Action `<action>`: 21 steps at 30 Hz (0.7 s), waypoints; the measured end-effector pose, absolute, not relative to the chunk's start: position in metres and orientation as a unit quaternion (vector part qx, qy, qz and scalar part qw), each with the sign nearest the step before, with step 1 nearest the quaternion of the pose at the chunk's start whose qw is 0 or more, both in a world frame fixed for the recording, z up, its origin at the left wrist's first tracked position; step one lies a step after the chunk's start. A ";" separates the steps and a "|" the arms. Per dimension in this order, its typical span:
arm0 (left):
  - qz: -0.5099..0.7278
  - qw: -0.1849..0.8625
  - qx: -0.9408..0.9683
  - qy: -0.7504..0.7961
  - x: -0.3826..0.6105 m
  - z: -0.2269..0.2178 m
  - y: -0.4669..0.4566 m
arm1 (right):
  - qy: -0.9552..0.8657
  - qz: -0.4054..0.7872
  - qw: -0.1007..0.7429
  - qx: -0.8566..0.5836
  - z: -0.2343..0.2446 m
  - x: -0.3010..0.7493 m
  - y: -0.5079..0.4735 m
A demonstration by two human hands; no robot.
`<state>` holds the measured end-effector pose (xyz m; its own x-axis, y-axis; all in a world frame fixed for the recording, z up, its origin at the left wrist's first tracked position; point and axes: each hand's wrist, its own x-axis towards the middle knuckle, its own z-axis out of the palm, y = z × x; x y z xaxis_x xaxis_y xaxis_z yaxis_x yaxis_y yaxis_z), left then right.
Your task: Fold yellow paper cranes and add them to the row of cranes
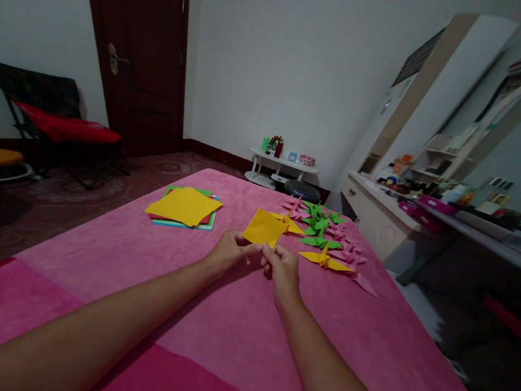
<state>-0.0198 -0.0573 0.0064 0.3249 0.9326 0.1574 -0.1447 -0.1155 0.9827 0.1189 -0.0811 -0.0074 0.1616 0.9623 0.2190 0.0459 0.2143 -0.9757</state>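
Observation:
A yellow square of origami paper (264, 226) is held up over the table between my two hands. My left hand (229, 251) pinches its lower left edge, thumb on the near side. At the bottom corner, my right hand (281, 269) has its fingertips closed on the same paper. Just right of the hands stands a yellow paper crane (325, 259), wings spread. Another yellow crane (291, 224) is partly hidden behind the held paper. Several green cranes (317, 222) and pink cranes (350, 253) cluster beyond them.
A stack of coloured paper sheets (184, 205), yellow on top, lies on the pink tablecloth (140, 257) at the left. Past the table are a low white shelf (283, 160), a dark folding chair (58, 110), a door (140, 50) and a cluttered dressing table (380, 215).

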 end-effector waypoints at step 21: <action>0.487 0.494 0.603 0.394 -0.031 0.008 -0.049 | -0.536 0.357 0.596 -0.480 -0.008 0.130 -0.080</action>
<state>-0.0308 -0.0494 0.0082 0.2149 0.9566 0.1966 -0.0061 -0.2000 0.9798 0.1305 -0.0798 -0.0077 0.1693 0.9401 0.2960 0.0886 0.2846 -0.9545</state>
